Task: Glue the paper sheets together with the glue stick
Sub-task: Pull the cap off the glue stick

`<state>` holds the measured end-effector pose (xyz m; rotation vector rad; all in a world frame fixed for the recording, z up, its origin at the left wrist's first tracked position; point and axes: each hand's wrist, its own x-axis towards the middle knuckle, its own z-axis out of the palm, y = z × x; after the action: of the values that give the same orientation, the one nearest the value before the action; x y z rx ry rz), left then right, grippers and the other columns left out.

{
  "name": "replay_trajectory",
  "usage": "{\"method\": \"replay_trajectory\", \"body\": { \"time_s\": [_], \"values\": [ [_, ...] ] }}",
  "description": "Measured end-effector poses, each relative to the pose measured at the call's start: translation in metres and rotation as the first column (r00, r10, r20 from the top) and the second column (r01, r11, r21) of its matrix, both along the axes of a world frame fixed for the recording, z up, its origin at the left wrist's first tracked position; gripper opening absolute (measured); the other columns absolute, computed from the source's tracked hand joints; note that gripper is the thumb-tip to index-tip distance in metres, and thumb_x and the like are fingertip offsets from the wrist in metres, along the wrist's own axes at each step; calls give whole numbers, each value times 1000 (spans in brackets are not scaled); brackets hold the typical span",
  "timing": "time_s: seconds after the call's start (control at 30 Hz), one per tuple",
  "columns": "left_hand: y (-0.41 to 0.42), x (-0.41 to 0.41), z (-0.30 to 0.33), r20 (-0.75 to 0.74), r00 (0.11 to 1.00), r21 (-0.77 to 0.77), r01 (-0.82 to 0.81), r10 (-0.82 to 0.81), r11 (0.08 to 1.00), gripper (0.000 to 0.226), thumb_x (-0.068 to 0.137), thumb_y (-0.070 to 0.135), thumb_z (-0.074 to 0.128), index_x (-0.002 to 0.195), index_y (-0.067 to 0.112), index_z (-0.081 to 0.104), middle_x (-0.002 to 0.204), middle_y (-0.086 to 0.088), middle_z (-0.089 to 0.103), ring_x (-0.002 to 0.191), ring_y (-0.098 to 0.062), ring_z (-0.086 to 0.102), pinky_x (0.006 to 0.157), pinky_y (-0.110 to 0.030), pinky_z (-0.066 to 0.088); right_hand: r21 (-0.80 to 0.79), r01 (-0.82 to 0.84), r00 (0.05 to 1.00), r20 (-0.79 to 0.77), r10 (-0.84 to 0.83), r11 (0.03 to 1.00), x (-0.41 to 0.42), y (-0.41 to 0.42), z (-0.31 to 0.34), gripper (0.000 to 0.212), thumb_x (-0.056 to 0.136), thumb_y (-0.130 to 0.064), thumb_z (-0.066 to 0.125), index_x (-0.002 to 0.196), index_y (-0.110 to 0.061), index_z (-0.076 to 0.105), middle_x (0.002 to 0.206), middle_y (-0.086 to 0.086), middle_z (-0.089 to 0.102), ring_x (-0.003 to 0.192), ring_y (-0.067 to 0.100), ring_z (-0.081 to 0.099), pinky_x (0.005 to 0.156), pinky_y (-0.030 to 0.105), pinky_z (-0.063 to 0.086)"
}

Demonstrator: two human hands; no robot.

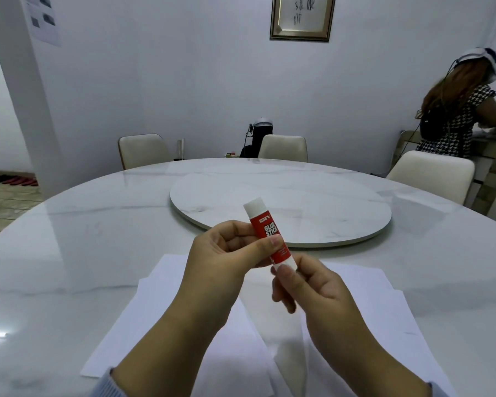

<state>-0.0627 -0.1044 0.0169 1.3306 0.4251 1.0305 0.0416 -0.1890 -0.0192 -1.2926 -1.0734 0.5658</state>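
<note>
- Glue stick point(269, 232): red label reads "DIY GLUE STICK", white cap on.
- Left hand point(226, 253) grip pinches its body; right hand point(307, 285) grip pinches its base.
- Paper sheets point(155, 319) lie on the surface point(69, 239).

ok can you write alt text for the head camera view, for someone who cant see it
Two hands hold a red and white glue stick, cap still on, above white paper sheets on a round marble table: the left hand grips its middle, the right hand pinches its lower end. Beyond are cream chairs and a person standing at right.
</note>
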Motion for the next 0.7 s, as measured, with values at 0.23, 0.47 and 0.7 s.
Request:
{"method": "replay_trajectory", "body": {
  "time_s": [0.23,0.47,0.7],
  "values": [
    [-1,1,0,-10,999,45,-31,31,999,36,48,25,75,80,9,70,73,-4,76,69,-17,73,61,-21,56,-14,-189,944,-278,178,982,-3,2,-2,54,87,-52,32,78,-12,68,65,11,64,59,20,54,57,28,42],
    [-1,0,0,1,1000,35,-21,21,999,37,48,27,75,81,10,69,73,-4,76,69,-17,73,61,-20,56,5,-10,997,-78,11,1000,-2,1,-1,43,81,-48,44,80,-10,63,61,0,61,57,10,52,56,19,45],
    [-1,2,0,3,1000,33,-12,12,999,31,50,23,74,77,10,69,71,-5,76,67,-17,73,59,-20,55,-16,-123,966,-232,116,992,-1,2,-1,52,85,-51,36,70,-11,66,58,9,61,56,18,52,54,25,42]
  ]
}}
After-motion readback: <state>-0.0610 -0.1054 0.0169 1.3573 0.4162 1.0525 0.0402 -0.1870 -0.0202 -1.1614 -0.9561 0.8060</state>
